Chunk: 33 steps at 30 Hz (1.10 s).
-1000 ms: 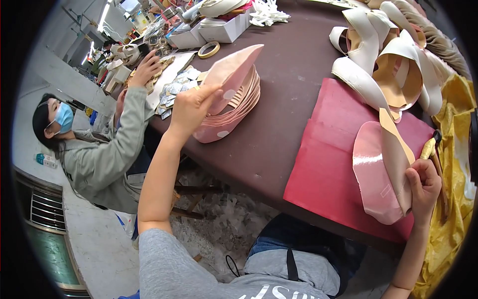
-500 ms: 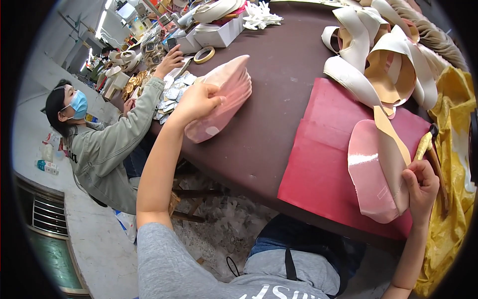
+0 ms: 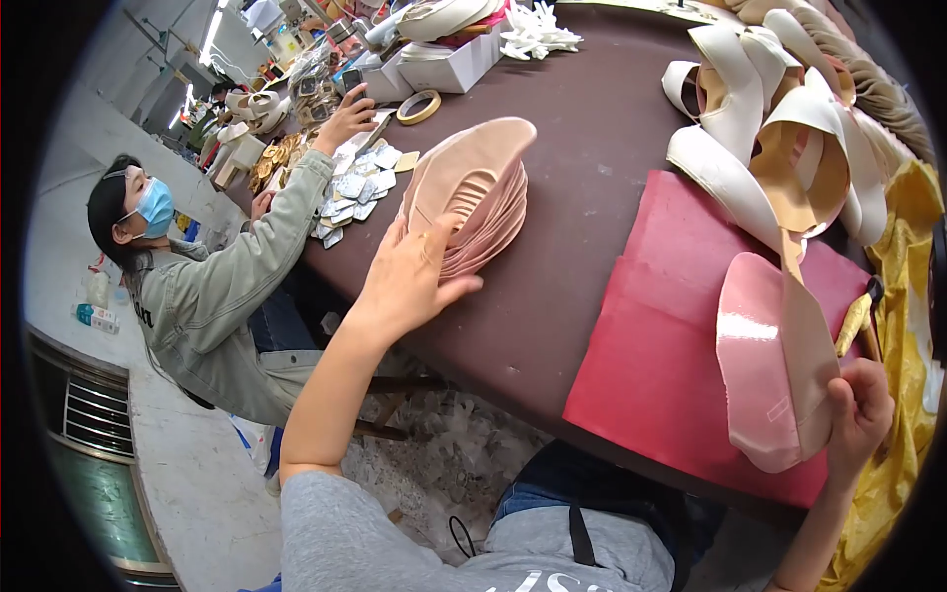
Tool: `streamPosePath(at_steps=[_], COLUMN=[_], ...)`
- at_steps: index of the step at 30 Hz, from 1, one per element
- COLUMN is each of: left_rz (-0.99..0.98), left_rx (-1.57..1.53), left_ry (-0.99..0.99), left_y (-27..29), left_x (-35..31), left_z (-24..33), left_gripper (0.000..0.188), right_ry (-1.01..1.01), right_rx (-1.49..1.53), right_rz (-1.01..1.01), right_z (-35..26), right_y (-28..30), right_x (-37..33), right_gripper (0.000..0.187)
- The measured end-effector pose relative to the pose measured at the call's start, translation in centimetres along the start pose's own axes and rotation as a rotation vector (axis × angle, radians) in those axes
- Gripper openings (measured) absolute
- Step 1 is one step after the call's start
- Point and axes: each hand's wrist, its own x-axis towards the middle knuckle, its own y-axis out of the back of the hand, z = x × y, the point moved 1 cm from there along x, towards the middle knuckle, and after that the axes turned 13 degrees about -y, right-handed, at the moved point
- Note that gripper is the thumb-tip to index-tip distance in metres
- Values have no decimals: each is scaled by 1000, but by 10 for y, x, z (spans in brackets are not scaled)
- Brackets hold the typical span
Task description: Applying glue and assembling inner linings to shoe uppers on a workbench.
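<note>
At the near left of the table, a stack of pink-beige shoe insoles [image 3: 501,222] rests tilted, its edges fanned. My left hand [image 3: 402,286] touches its near end, fingers spread and thumb apart. At the right, my right hand [image 3: 860,419] pinches the lower right edge of a shoe upper [image 3: 764,380] with a glossy pink face and a beige side. That piece lies over a red sheet [image 3: 631,326]. Its narrow top end reaches white shoe uppers [image 3: 789,168] heaped behind it.
A hammer-like tool [image 3: 860,321] with a yellow-wrapped part lies beside yellow plastic sheeting [image 3: 893,296]. Beyond the insoles are metallic pieces [image 3: 353,187], a tape roll [image 3: 419,107] and a white box [image 3: 454,64]. A masked co-worker [image 3: 212,286] sits at left, one hand holding a phone [image 3: 352,81].
My left hand has loosened its grip on the insole stack, which has turned to show its top insole. My right hand still pinches the shoe upper. The view has shifted slightly.
</note>
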Motion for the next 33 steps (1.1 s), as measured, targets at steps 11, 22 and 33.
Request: streamPosePath(at_steps=[11, 22, 33], left_rz=[1019, 1283, 1467], left_rx=[-1740, -1280, -2172], left_ry=[462, 778, 439], left_y=[9, -33, -53], left_x=[-46, -45, -66], left_z=[-32, 35, 72], left_gripper=[31, 37, 48], right_ry=[86, 755, 599], right_rx=[8, -356, -42], right_rz=[189, 115, -351], right_z=[11, -41, -95], right_y=[-3, -67, -116], right_x=[12, 33, -37], right_gripper=[13, 18, 32])
